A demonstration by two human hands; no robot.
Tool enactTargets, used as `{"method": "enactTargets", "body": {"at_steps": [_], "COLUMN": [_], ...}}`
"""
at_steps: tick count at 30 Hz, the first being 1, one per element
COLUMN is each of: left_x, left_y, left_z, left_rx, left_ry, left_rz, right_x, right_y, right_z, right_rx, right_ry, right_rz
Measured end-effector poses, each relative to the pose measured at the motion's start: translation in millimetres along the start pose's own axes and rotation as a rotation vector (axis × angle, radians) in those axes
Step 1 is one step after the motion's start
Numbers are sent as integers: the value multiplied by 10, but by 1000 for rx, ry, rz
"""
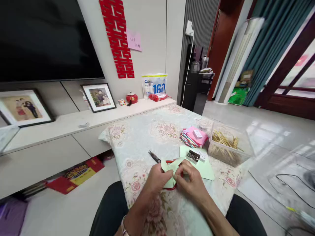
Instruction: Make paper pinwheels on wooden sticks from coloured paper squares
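My left hand [159, 178] is closed on a folded piece of pale green paper [168, 185], its thumb lying on top. Fingers pinched together, my right hand [189, 178] meets the same paper at its centre; whether a small pin is between the fingertips I cannot tell. Scissors [155, 156] with red handles lie beneath the paper and hands, dark blades pointing away to the left. Right of my hands rests a stack of pale green sheets [206, 168]. On it sits an open small box of metal pins or clips [193, 156].
A pink-topped stack of coloured paper [194, 136] carries a small white box. Beside it stands a clear plastic bin [231, 155] of thin yellow sticks [225, 140]. The flowered tablecloth [137, 131] covers the table. A long white cabinet [128, 113] with framed photos runs behind.
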State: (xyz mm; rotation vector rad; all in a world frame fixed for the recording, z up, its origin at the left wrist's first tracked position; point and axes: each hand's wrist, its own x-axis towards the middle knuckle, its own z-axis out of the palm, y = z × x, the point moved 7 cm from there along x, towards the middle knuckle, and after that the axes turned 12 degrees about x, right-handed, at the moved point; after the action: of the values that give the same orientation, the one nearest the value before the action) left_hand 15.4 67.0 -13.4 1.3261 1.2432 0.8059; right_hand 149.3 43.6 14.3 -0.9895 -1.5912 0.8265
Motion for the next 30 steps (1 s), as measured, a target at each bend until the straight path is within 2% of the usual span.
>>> {"method": "enactTargets", "body": {"at_steps": [6,12,17,25,30], "left_x": [-9,-82,-89,-76,-99], "left_y": [-22,78,73,18,59], "left_z": [6,47,67,96,125], "left_rx": [-25,-136,-168,-194,-261], "left_ry": [1,-44,-78,-134,-195], "left_rz": [-13,-62,-75,-52,-28], "right_x": [-7,-25,-41,-53,-46], "right_y": [12,83,172,204,177], "right_z": [9,2,9,8,11], "right_rx": [29,97,135,209,259], "right_ry": [-8,-20,-19,-24,-24], "right_rz": [41,154,245,274,280]}}
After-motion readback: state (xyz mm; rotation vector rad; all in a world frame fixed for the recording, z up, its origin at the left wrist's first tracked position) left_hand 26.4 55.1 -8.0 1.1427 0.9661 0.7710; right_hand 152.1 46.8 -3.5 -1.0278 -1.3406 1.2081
